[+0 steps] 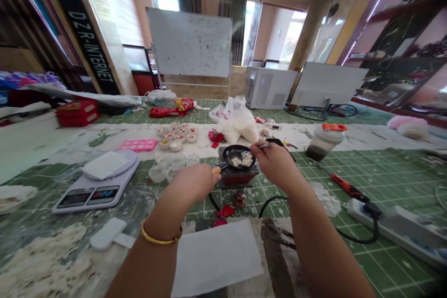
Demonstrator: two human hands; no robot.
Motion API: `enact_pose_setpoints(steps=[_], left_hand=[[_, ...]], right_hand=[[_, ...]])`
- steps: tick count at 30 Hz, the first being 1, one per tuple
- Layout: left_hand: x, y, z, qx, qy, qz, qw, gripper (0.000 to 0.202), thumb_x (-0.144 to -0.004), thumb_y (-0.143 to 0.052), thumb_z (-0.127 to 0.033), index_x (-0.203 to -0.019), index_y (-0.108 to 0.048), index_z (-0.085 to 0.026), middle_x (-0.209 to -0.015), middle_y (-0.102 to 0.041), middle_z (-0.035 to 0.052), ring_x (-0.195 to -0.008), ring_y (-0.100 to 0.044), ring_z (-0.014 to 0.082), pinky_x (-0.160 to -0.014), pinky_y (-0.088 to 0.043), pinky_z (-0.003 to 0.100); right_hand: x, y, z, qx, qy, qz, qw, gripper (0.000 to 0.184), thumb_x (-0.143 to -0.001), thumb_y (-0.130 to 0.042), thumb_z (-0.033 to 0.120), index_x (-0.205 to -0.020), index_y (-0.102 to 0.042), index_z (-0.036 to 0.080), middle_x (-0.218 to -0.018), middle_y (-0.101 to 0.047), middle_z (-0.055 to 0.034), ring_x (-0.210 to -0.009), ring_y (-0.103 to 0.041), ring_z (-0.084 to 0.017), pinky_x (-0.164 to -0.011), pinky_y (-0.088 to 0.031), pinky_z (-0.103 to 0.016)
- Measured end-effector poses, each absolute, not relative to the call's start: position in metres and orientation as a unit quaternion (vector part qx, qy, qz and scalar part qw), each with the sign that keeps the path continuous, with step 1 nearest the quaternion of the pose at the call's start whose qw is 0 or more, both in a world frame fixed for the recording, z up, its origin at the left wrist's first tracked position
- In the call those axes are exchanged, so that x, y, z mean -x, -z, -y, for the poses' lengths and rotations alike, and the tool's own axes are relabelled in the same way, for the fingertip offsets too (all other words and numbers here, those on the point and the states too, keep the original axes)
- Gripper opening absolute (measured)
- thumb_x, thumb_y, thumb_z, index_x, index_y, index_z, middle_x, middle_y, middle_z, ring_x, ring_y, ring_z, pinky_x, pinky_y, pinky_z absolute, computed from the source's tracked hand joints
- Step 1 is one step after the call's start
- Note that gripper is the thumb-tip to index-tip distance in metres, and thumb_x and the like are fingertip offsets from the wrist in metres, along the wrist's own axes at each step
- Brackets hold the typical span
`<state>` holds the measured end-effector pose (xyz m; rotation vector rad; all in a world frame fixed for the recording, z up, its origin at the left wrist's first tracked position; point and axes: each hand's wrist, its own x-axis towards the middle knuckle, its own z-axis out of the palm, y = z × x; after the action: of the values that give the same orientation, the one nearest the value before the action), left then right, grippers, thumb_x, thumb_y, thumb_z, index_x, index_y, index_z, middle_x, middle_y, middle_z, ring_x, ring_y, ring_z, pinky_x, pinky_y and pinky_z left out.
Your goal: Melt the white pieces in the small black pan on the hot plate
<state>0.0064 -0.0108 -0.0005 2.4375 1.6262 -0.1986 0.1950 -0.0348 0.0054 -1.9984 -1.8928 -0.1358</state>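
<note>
My left hand [195, 181] is closed round the light wooden handle of a small black frying pan [228, 152]. White lumps [243, 160] lie in the pan, mostly toward its right and near side. The pan is over a small dark hot plate [239, 178] with a reddish front. My right hand [275, 160] pinches a thin metal utensil [249, 151], whose far end reaches into the pan by the lumps; its tip is too small to tell its shape. Just beyond the pan lies a plastic bag [237, 123] of white material.
Clear cups [160, 172] and several small filled cups [176, 145] stand left of the pan. Farther left is a kitchen scale [101, 181]. A shaker bottle [324, 142], a soldering iron [349, 187] and a power strip [391, 228] with cables lie right. White paper [220, 256] lies nearest me.
</note>
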Motion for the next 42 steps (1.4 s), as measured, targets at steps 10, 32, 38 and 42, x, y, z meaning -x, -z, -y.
enact_pose_setpoints(steps=[10,32,38,42], left_hand=[[-0.007,0.001,0.011,-0.827,0.074,-0.549,0.097,0.043,-0.079,-0.024,-0.048,-0.075,-0.056,-0.019,-0.075,-0.063,0.0069,-0.061,-0.056,0.0194,-0.053,-0.038,0.028],[-0.008,0.001,0.011,-0.826,0.076,-0.551,0.095,0.044,-0.078,-0.023,-0.05,-0.074,-0.055,-0.019,-0.075,-0.063,0.0067,-0.062,-0.056,0.0193,-0.053,-0.037,0.027],[-0.009,0.0,0.012,-0.828,0.08,-0.548,0.087,0.043,-0.079,-0.024,-0.049,-0.078,-0.055,-0.019,-0.077,-0.063,0.0067,-0.062,-0.056,0.0199,-0.053,-0.037,0.028],[-0.008,0.001,0.012,-0.832,0.075,-0.542,0.087,0.045,-0.079,-0.023,-0.05,-0.077,-0.056,-0.019,-0.074,-0.063,0.0068,-0.061,-0.056,0.0195,-0.053,-0.038,0.028]], right_hand=[[-0.199,-0.006,0.037,0.705,0.075,0.678,0.194,0.034,-0.085,-0.029,0.033,-0.087,-0.06,0.02,-0.084,-0.064,-0.0055,-0.079,-0.056,-0.017,-0.065,-0.033,-0.024],[-0.196,-0.009,0.04,0.703,0.029,0.691,0.166,0.028,-0.083,-0.034,0.029,-0.084,-0.059,0.018,-0.081,-0.063,-0.0058,-0.076,-0.055,-0.016,-0.064,-0.031,-0.023],[-0.186,-0.007,0.046,0.647,0.029,0.732,0.211,0.027,-0.084,-0.032,0.028,-0.085,-0.058,0.019,-0.075,-0.062,-0.0035,-0.076,-0.053,-0.014,-0.065,-0.03,-0.023],[-0.188,-0.005,0.04,0.683,0.04,0.706,0.184,0.024,-0.082,-0.036,0.027,-0.081,-0.058,0.019,-0.072,-0.062,-0.0041,-0.07,-0.053,-0.015,-0.062,-0.03,-0.024]])
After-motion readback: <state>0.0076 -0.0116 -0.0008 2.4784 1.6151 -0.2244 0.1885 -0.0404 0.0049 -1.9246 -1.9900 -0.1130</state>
